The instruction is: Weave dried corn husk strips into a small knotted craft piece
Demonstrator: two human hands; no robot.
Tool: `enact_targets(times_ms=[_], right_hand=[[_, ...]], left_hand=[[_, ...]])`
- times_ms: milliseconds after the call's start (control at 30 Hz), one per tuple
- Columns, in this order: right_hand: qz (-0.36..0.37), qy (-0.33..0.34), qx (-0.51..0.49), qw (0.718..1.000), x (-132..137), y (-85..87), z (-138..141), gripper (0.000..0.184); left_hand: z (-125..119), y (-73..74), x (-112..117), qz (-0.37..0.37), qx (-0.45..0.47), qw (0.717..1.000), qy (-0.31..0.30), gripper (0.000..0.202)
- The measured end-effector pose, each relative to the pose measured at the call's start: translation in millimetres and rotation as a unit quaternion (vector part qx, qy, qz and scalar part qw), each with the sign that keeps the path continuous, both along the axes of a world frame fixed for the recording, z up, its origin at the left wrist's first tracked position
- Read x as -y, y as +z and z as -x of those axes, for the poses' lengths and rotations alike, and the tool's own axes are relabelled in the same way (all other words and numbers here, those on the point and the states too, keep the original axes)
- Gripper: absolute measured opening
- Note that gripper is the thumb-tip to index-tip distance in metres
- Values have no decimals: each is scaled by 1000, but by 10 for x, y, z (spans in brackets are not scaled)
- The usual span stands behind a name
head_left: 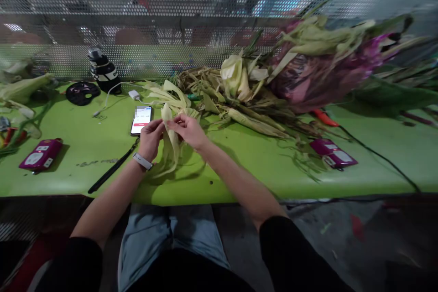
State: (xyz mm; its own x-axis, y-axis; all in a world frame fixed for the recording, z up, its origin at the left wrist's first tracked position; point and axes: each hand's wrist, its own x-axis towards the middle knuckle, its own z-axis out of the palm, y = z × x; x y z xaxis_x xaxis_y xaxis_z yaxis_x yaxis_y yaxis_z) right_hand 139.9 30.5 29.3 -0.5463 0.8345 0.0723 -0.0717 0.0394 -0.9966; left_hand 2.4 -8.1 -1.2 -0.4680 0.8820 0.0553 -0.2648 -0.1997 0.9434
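Note:
Pale green-yellow corn husks (pixel 172 146) hang between my two hands, over the near middle of the green table. My left hand (pixel 151 139), with a watch on its wrist, is closed in a pinch on their left side. From the right, my right hand (pixel 187 130) pinches the same husks near their upper part, thumb and fingers together. Long strips droop below the fingers toward the table. More loose husks (pixel 167 93) fan out just behind my hands. A lit phone (pixel 141 120) lies beside my left hand.
A pile of dried husks (pixel 205 84) and a pink plastic bag (pixel 308 75) fill the back right. A black bottle (pixel 103 73) stands back left. Purple boxes (pixel 41 155) lie left and right; an orange-handled tool (pixel 325 117) trails a black cord. A perforated screen (pixel 153 50) rises behind.

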Motion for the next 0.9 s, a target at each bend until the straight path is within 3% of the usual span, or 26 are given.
enact_targets(times_ms=[100, 200, 467, 767, 900], right_hand=[[-62, -54, 16, 996, -74, -230, 200, 47], [-97, -57, 21, 993, -116, -315, 168, 44], [-61, -52, 33, 996, -118, -328, 94, 42], [-53, -75, 36, 995, -103, -369, 124, 27], [-6, -33, -1, 999, -33, -310, 128, 32]], left_hand=[[16, 14, 9, 19, 49, 999, 4, 31], [19, 13, 4, 38, 79, 996, -16, 26], [-45, 29, 68, 3, 103, 992, -65, 28], [-62, -29, 31, 5, 48, 998, -29, 25], [16, 17, -2, -21, 87, 996, -27, 22]])
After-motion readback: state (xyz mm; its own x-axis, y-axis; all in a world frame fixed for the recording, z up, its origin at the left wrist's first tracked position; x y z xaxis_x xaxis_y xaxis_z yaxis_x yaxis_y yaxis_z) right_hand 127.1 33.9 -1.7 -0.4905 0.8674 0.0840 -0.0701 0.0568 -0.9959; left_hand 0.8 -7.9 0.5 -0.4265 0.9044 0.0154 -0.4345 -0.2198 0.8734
